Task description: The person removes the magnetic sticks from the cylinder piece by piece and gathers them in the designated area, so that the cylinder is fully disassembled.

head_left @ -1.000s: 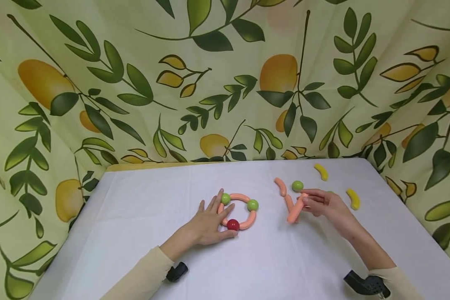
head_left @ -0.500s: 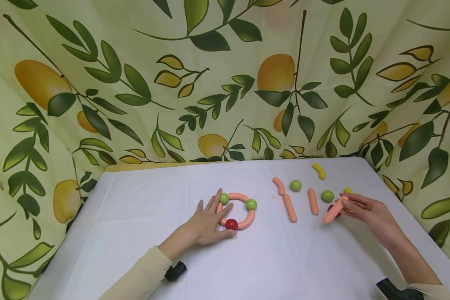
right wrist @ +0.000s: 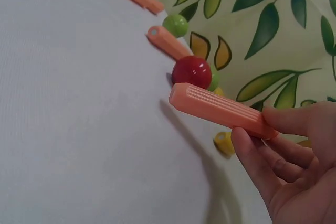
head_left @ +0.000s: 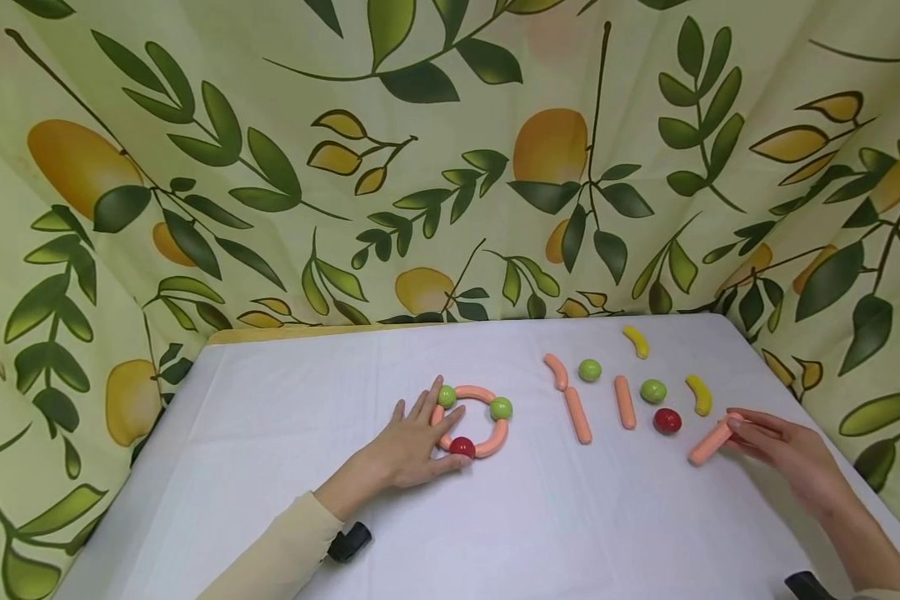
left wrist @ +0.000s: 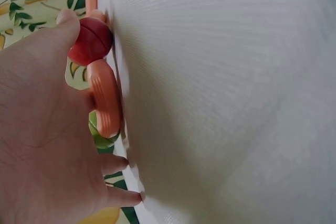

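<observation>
Left hand (head_left: 416,446): fingers spread wide over left side of ring (head_left: 497,435), thumb at red ball (left wrist: 91,42). Right hand (head_left: 795,458): fingers pinch pink stick (head_left: 708,444) above desk (head_left: 555,521).

Tons of room across the near side of the desk (head_left: 547,525), plus a lane between the ring (head_left: 492,440) and the loose sticks (head_left: 578,415). Left hand (head_left: 412,446) blocks the ring's left edge, and the curtain (head_left: 435,192) walls off the back.
</observation>
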